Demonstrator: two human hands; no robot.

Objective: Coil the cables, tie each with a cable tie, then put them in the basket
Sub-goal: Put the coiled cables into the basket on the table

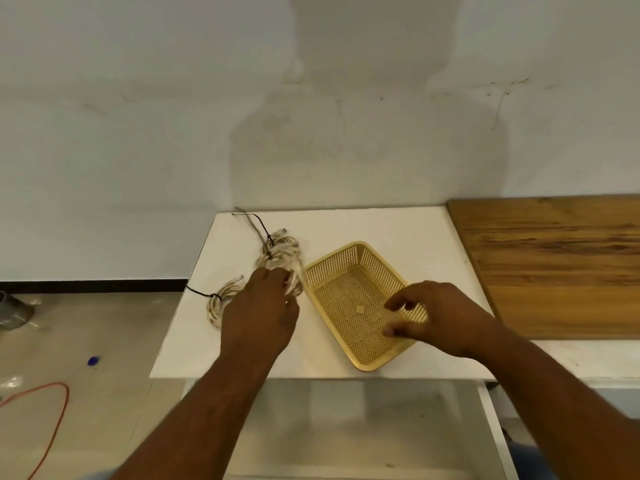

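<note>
Centrally, both forearms reach up from the bottom edge of the frame over a white table. The left hand lies back-up just left of centre. Its fingers curl onto the near end of the upper coil of pale cable and grip it, though blur hides the exact hold. A black cable tie trails from that coil towards the wall. The right hand hovers right of centre above the near right part of the yellow basket, wrist angled inward. Its fingers are spread and loosely bent, and they hold nothing. The lower coil, also tied in black, lies on the table left of the left hand. A wooden board fills the right edge.
</note>
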